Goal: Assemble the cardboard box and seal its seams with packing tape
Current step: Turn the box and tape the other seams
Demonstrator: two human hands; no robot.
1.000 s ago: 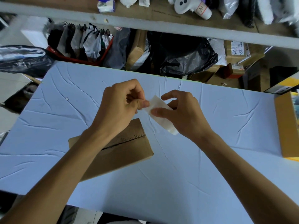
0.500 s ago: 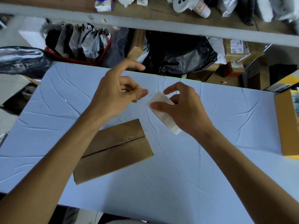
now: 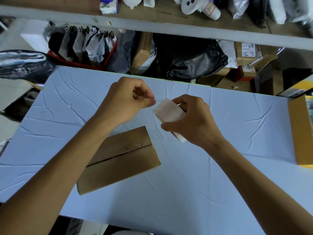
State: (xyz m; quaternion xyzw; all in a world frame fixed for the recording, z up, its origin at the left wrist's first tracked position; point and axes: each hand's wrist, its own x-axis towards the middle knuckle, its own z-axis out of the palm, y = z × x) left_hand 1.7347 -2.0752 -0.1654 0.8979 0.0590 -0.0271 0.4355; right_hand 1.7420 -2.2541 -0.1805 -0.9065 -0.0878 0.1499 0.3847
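Bench [image 3: 237, 133] surface fills most of the view, covered in a pale blue matt sheet creased into long ridges; behind it a grey shelf rail [image 3: 169, 30] crosses the top, with a glossy, crumpled black plastic bag [image 3: 194, 63] stored beneath; the cardboard box [image 3: 122, 167] lies on the bench, brown, rectangular and flat-faced, its two top flaps meeting along a dark open seam; the left forearm crosses over its near-left part. Hands are close together above the bench, beyond the box and clear of it; the right hand [image 3: 194, 122] grips the tape roll [image 3: 169, 111], whitish and translucent, fingers curled round it; the left hand [image 3: 122, 102] pinches thumb to forefinger at the roll's upper edge, where a thin strip shows.
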